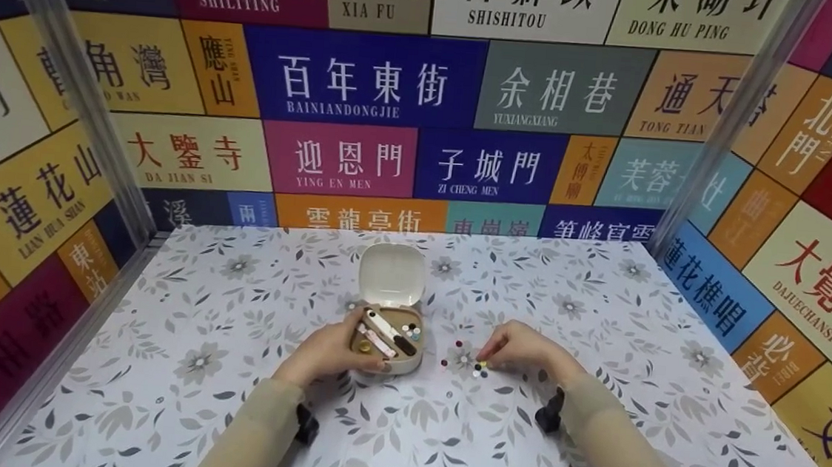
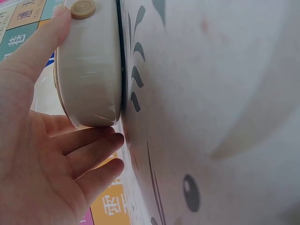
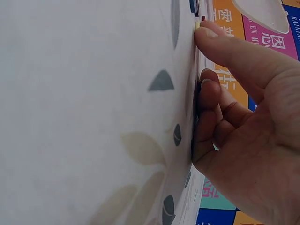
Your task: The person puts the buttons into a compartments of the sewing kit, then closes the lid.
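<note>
A cream sewing box point(image 1: 405, 367) stands on the table with its lid point(image 1: 392, 275) raised. My left hand point(image 1: 329, 345) grips its left side, thumb at the front near a tan button clasp point(image 2: 83, 8) and fingers round the back. Inside lie a white-and-dark tool point(image 1: 390, 329), a pinkish strip point(image 1: 377, 334), a gold round piece point(image 1: 365, 347) and several small white and black buttons point(image 1: 412, 331). To the right of the box, my right hand point(image 1: 522, 347) pinches at a small yellow button point(image 3: 197, 25) on the tabletop, its other fingers curled.
Small loose buttons lie by the right fingertips: a dark red one point(image 1: 444, 363), a red one point(image 1: 459, 344) and a dark blue one point(image 1: 483, 374). The floral-print tabletop point(image 1: 232, 308) runs back to a wall of coloured signs point(image 1: 361, 77).
</note>
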### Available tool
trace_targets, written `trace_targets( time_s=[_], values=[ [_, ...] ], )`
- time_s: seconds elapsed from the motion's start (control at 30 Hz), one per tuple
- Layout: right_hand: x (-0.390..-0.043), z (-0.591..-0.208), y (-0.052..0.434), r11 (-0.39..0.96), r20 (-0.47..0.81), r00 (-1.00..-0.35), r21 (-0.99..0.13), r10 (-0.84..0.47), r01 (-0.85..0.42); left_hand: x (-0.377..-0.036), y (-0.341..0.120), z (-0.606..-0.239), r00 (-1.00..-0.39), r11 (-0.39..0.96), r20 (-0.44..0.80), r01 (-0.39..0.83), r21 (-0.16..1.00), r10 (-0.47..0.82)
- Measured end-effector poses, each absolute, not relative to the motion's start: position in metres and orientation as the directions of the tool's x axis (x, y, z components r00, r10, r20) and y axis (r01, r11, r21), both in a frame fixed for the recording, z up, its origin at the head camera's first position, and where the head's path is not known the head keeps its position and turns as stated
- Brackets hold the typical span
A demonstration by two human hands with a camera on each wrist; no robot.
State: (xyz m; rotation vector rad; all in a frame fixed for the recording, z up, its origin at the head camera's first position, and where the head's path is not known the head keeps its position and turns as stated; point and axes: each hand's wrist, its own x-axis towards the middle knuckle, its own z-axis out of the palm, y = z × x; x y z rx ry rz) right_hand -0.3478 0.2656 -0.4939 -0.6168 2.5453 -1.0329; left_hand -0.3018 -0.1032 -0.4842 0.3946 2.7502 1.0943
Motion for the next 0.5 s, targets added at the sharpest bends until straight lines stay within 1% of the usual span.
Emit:
trace_targets(
  time_s=[0.17, 0.27, 0.5],
  values=[
    [-0.3463, -0.4932, 0.2666, 0.621, -0.120, -0.845, -0.732, -0.522, -0.280, -0.3026, -0.1039, -0.4851, -0.952, 0.722, -0.041, 0.202, 0.662, 0.304],
    [-0.3462, -0.4931, 0.2671, 0.620, -0.132, -0.843, -0.737, -0.522, -0.268, -0.3030, -0.1037, -0.4853, -0.954, 0.723, -0.055, 0.185, 0.665, 0.295],
    [-0.3497, -0.4945, 0.2672, 0.668, -0.178, -0.864, -0.711, -0.471, -0.218, -0.3019, -0.1031, -0.4831, -0.953, 0.701, -0.058, 0.176, 0.691, 0.297]
  ],
)
